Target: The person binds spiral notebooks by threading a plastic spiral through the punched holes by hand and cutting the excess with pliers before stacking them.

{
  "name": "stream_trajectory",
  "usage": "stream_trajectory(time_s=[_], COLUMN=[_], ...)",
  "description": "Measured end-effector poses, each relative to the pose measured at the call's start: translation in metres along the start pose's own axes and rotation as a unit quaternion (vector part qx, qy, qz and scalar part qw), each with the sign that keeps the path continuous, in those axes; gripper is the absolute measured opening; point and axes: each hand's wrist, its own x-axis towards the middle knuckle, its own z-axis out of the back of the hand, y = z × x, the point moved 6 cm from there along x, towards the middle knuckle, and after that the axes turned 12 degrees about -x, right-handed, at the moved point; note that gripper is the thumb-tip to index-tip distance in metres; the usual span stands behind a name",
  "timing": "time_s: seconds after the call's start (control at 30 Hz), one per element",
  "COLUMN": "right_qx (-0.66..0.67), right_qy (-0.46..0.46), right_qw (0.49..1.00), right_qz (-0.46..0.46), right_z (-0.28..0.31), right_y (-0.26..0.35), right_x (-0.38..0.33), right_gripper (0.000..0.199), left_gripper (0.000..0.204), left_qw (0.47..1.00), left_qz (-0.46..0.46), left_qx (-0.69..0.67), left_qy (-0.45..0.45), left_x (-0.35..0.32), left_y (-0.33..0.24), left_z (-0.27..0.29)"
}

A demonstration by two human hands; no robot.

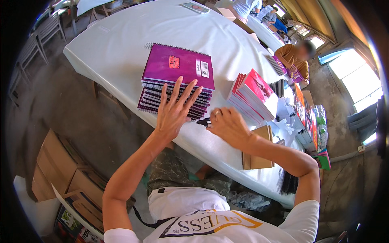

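Note:
A stack of purple spiral notebooks (178, 60) stands on the white-covered table, its lower books showing their bound edges toward me. My left hand (175, 109) lies over the near side of the stack, fingers spread across the edge of the top cover. Just right of the stack, my right hand (229, 124) is low at the table with its fingers curled. At its fingertips is a small black thing (203, 122), partly hidden by the hand, too unclear to name.
To the right stand a stack of pink-covered books (255, 95), an open cardboard box (259, 150) and more spiral notebooks (298, 105). Another person (293, 60) handles purple notebooks across the table. Cardboard (56, 166) lies at lower left; chairs (50, 30) stand farther back.

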Motion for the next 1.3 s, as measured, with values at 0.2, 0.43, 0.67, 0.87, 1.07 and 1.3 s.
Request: stream_trajectory(time_s=[0.2, 0.43, 0.67, 0.87, 1.07, 1.3], right_qx=[-0.136, -0.112, -0.139, -0.077, -0.113, -0.075], right_qy=[-0.192, -0.247, 0.032, -0.023, -0.205, -0.132], right_qw=[0.957, 0.943, 0.982, 0.987, 0.947, 0.981], right_qz=[0.168, 0.193, 0.123, 0.136, 0.218, 0.123], right_z=[0.014, 0.005, 0.019, 0.026, 0.012, 0.006], right_y=[-0.017, -0.017, 0.019, -0.006, -0.008, 0.019], right_x=[0.006, 0.009, 0.023, 0.038, 0.025, 0.014], right_gripper=[0.029, 0.025, 0.007, 0.013, 0.021, 0.009], left_gripper=[0.118, 0.112, 0.108, 0.109, 0.109, 0.108], left_qw=[1.000, 1.000, 1.000, 1.000, 1.000, 1.000], left_qz=[0.007, -0.006, 0.003, 0.001, 0.010, 0.005], left_qx=[0.000, -0.018, -0.002, -0.004, -0.020, -0.017], left_qy=[0.019, 0.003, -0.004, -0.014, -0.012, -0.014], left_x=[0.001, 0.000, 0.000, -0.005, -0.005, -0.006], left_y=[-0.004, -0.001, -0.002, 0.000, -0.003, -0.002], left_z=[0.002, 0.001, 0.002, 0.003, 0.001, -0.001])
